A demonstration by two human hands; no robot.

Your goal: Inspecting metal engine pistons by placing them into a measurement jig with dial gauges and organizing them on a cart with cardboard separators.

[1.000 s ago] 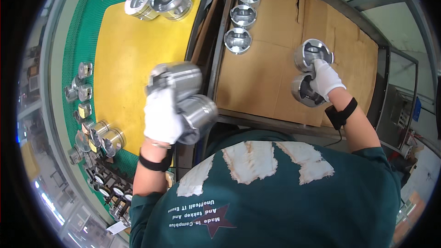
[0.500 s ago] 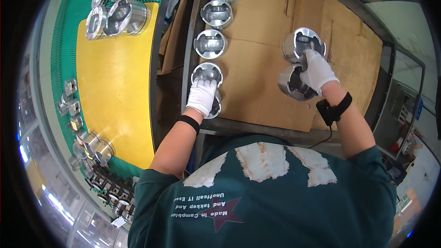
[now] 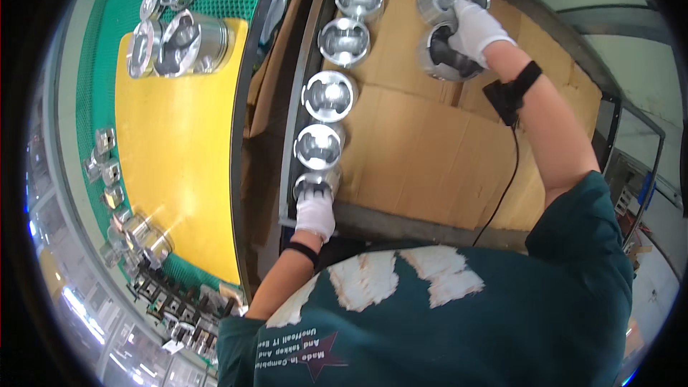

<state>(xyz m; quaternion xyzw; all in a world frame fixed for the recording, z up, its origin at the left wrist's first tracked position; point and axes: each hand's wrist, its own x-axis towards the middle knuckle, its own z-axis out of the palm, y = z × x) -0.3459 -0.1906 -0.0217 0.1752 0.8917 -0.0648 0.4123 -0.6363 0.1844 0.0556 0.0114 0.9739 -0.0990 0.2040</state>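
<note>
A row of metal engine pistons stands hollow side up along the left side of the cardboard-lined tray. At the row's near end, my left hand, in a white glove, has its fingers hooked into the hollow of the nearest piston. Farther off and to the right, my gloved right hand reaches over two more pistons, with its fingertips partly hidden in them. The far piston shows its open underside; the nearer piston is tilted a little and lies close against it.
Brown cardboard lines the tray, which has a dark metal rim. On the left, a yellow sheet over green matting bears large pistons, with several smaller ones along its edge. A cable hangs from my right wrist.
My right hand has moved away from me together with the two pistons. The left hand has shifted nearer, from the second-nearest piston to the row's end. The view has shifted slightly.
</note>
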